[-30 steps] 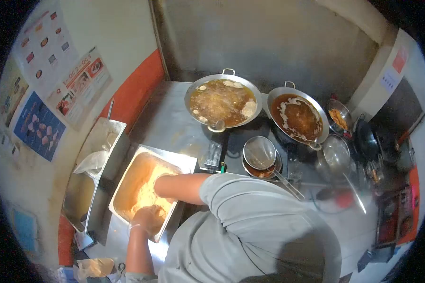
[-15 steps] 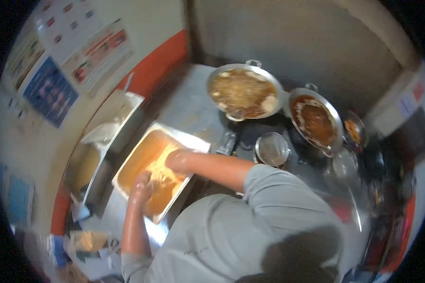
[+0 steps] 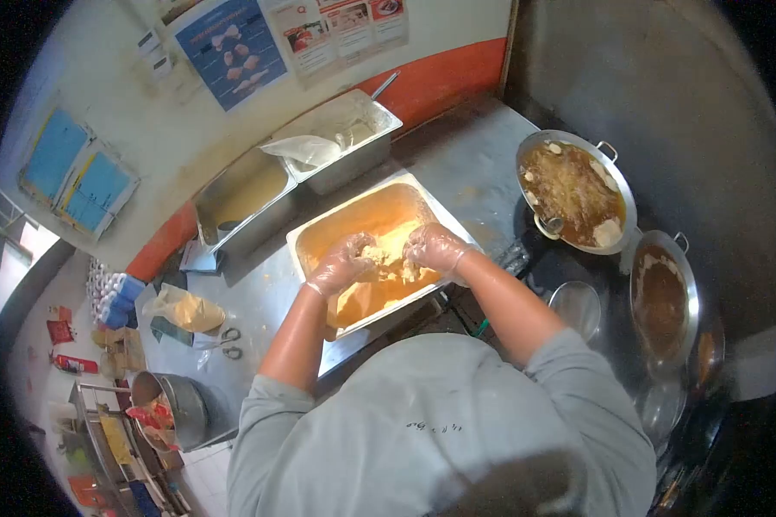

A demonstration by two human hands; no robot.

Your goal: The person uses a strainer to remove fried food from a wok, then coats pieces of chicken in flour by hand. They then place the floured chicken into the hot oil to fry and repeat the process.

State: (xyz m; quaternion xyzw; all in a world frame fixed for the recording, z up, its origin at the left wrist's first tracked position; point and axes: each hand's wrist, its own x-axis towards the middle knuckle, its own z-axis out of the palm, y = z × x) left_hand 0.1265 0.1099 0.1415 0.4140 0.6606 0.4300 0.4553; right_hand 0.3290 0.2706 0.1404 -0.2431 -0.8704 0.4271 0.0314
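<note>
A deep metal tray (image 3: 319, 234) holds orange-tinted flour (image 3: 366, 302). My left hand (image 3: 343, 264), in a clear plastic glove, curls its fingers round a lumpy flour-coated piece of food (image 3: 374, 255) over the tray's middle. Facing it, my gloved right hand (image 3: 440, 250) has its fingers closed on another crumbly coated piece (image 3: 408, 270), partly hidden by the fingers. A small space separates the hands. The exact kind of food under the coating cannot be made out.
Behind the tray stand two metal containers (image 3: 295, 191), one with cloudy liquid and one with a plastic bag. At right, food fries in a wok (image 3: 627, 185) beside a second wok (image 3: 691, 306) of oil. Scissors (image 3: 230, 343) and a bag (image 3: 190, 310) lie left; a pot (image 3: 188, 414) stands nearer.
My view has turned left, so the woks sit further right. My hands have come closer to each other, and lumpy coated pieces now show in their fingers.
</note>
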